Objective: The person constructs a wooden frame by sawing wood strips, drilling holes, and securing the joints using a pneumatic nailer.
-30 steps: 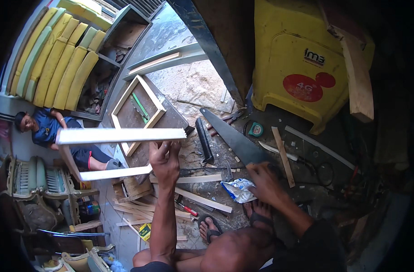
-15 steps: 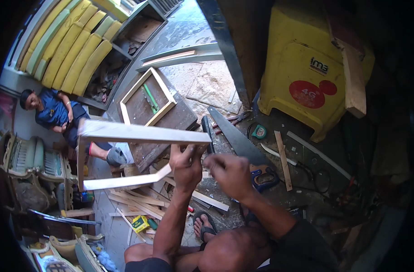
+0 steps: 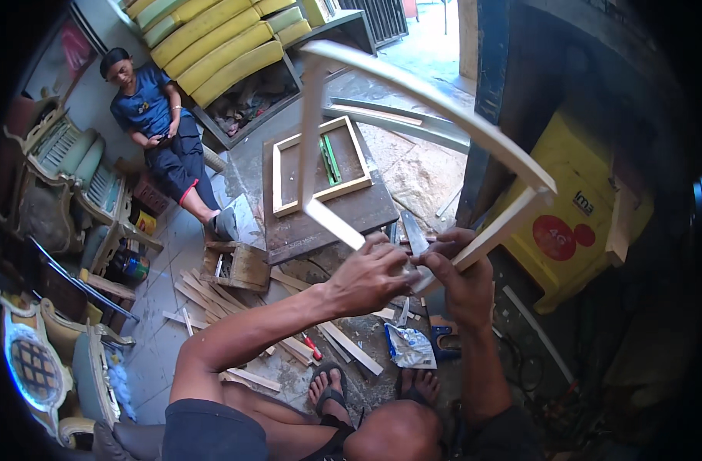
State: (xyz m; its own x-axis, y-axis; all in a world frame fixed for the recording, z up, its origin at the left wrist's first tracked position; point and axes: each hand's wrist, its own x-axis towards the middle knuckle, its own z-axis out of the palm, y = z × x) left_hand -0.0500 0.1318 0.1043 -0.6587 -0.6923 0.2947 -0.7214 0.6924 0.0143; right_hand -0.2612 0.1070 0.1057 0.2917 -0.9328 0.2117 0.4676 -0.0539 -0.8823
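Observation:
I hold a pale wooden frame [image 3: 474, 125] raised and tilted, both hands at its near corner. My left hand [image 3: 370, 276] is closed on that corner, fingers curled. My right hand [image 3: 466, 284] grips the right-hand rail beside it, thumb toward the corner; the joint is largely hidden. Behind my hands, a second wooden frame [image 3: 358, 154] lies around a green slotted piece [image 3: 329, 161] on a dark board [image 3: 289, 252]. Below, a handsaw [image 3: 444, 336] lies on the floor beside a white-and-blue plastic packet [image 3: 408, 349].
A person in blue [image 3: 147, 100] sits at the left among chair frames [image 3: 55, 203], below stacked yellow cushions [image 3: 212, 58]. A yellow plastic stool [image 3: 566, 215] stands right. A wooden box [image 3: 251, 273], loose strips [image 3: 351, 346] and sawdust [image 3: 428, 169] lie about the floor.
The held frame has swung upward and right, turning from level to upright. My right hand has left the saw and joined my left hand on the frame's corner. The view has shifted.

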